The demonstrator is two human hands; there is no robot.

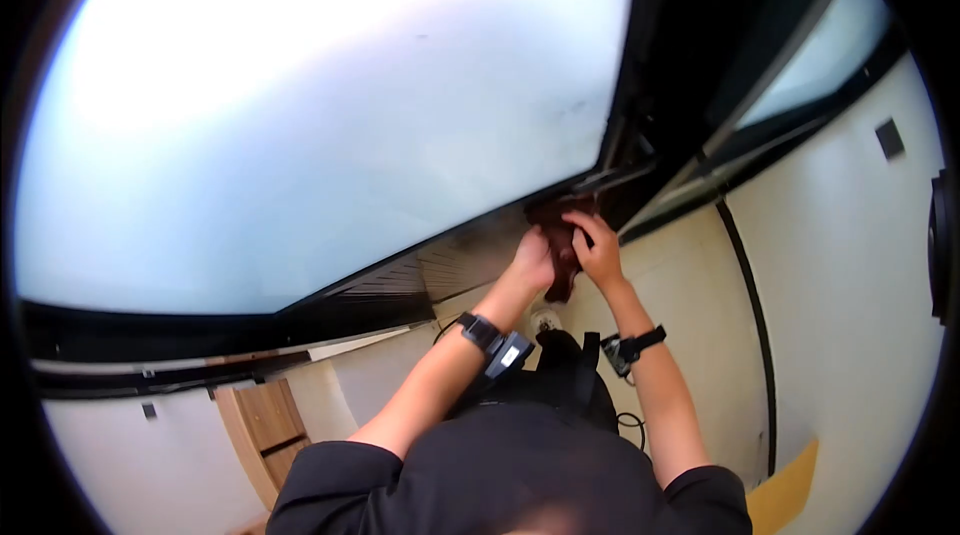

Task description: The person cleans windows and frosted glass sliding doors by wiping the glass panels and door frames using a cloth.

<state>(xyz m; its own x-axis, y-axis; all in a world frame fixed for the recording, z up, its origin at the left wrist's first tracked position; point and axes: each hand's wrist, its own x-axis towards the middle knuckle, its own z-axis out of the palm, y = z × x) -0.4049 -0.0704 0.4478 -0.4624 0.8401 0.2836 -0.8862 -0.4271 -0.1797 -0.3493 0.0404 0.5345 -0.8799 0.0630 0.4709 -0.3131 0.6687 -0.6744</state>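
Near end, on my feed: black shirt (pixel 540 470), both forearms reaching up, a strapped device at each wrist. Left hand (pixel 535 257) is closed on a dark red cloth (pixel 562 283). Right hand (pixel 598 255) has bent fingers against it from the other side; I can't tell if it grips or just touches.

Cloth sits between the hands, bunched and hanging, upper part by the lower corner of the black frame (pixel 205 332). My read on progress: cloth is in hand and at the corner; it isn't spread out or over the big pale pane (pixel 320 155). Faint marks show on the pane near that corner. Can't judge how much is done beyond that. Farther out: pale wall (pixel 830 265), wooden cabinet (pixel 268 415).
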